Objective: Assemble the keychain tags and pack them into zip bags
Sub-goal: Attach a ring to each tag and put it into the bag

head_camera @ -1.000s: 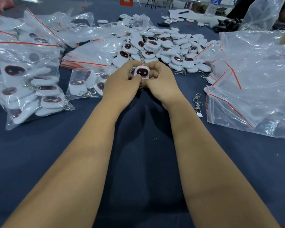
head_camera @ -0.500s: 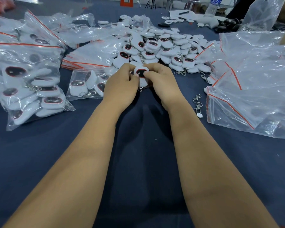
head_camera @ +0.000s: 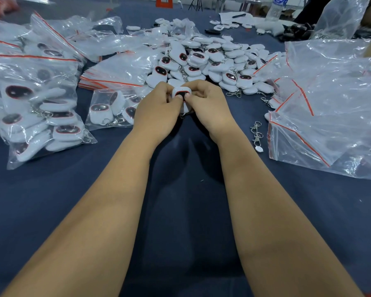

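Both thumbs now press on the dark face of the tag, which a second ago was uncovered and turned fully to the camera. From the head view, the left hand (head_camera: pixel 156 108) and the right hand (head_camera: pixel 208 103) meet above the dark blue table (head_camera: pixel 180 211), and both pinch one white keychain tag (head_camera: pixel 181 92) between them. Behind the hands lies a pile of loose tags (head_camera: pixel 212 61). Just left of the left hand lies a small zip bag (head_camera: pixel 110 108) with tags inside. Loose metal clasps (head_camera: pixel 256 133) lie right of the right wrist, near the empty bags (head_camera: pixel 330 103).
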